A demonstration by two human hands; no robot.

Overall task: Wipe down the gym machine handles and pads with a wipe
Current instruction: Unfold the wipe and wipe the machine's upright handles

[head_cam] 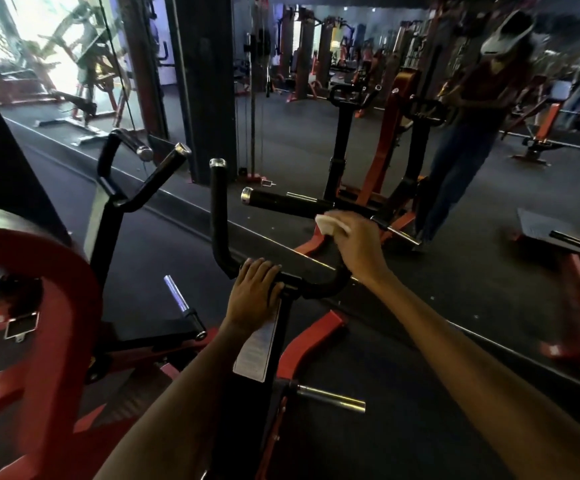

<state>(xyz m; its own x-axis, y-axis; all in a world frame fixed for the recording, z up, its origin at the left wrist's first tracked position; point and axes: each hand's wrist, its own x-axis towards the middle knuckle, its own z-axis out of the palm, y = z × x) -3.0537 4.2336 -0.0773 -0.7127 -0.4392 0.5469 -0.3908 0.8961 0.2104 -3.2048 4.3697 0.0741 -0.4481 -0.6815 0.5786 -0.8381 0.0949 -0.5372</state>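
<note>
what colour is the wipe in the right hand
White. The wipe shows best in the head view, held by the right hand against the black handle.

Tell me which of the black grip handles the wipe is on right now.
The horizontal grip pointing left, just past the right hand. The white wipe presses on its inner end; the upright grip stands bare.

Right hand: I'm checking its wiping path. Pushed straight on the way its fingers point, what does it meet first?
Probably the black horizontal handle grip: the right hand with its white wipe is already at it.
</note>
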